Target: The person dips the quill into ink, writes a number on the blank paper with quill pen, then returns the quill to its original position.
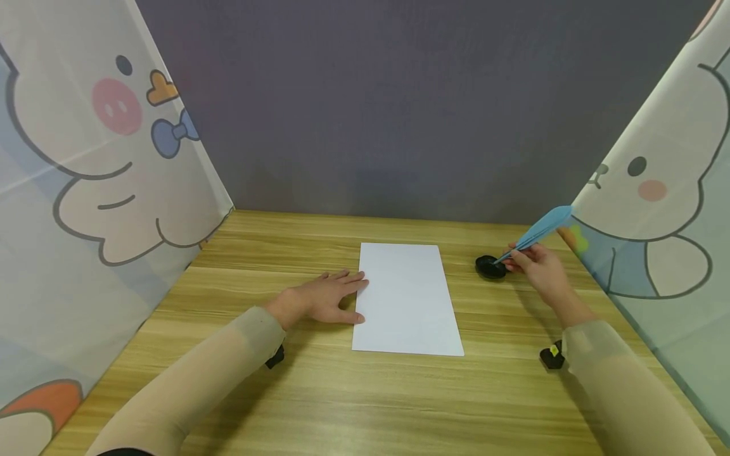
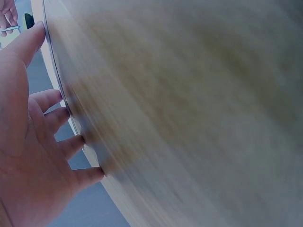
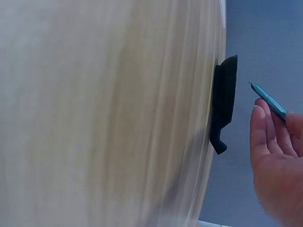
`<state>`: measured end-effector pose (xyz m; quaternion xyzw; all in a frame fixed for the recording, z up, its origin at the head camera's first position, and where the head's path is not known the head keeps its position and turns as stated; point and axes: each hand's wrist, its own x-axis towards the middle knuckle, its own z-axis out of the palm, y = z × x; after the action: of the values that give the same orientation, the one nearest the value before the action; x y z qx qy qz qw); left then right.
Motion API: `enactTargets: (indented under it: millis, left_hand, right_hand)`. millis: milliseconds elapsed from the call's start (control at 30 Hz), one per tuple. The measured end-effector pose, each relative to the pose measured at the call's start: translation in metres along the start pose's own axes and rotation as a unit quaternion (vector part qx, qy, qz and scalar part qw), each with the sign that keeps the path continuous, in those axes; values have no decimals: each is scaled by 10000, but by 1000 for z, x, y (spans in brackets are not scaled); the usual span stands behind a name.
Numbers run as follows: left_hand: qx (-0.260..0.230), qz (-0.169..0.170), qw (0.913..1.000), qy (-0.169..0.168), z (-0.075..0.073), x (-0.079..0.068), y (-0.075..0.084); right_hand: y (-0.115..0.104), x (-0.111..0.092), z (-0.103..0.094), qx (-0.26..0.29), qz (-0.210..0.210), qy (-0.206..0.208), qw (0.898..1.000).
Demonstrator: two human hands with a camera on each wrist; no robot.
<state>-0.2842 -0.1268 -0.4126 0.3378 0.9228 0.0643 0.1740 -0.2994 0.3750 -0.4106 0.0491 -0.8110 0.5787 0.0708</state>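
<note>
A sheet of white paper (image 1: 407, 301) lies on the table. My left hand (image 1: 327, 299) rests with spread, straight fingers at its left edge, the fingertips touching it. At the right, my right hand (image 1: 538, 269) pinches a blue feather pen (image 1: 544, 227) between thumb and fingers, its plume slanting up to the right. Below the nib sits a small round black dish (image 1: 486, 271). In the right wrist view the pen's tip (image 3: 259, 90) stands a little apart from the black dish (image 3: 225, 97). The left wrist view shows the left hand (image 2: 38, 146) with fingertips down on the surface.
The wood-grain table (image 1: 274, 240) ends at a dark grey panel (image 1: 399, 114) behind. Cartoon-printed cloths hang at the left (image 1: 114, 190) and right (image 1: 673, 221). Small black devices sit at the left cuff (image 1: 275, 358) and right cuff (image 1: 550, 358).
</note>
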Motion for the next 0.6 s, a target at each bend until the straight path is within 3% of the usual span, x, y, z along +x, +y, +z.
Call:
enactTargets:
  millis: [333, 600]
  left_hand:
    - [53, -42, 10000, -20, 1, 2, -1]
    - [31, -31, 10000, -21, 1, 2, -1]
  right_hand:
    - [2, 3, -2, 873, 135, -201, 9959]
    - [4, 5, -5, -83, 377, -408, 9984]
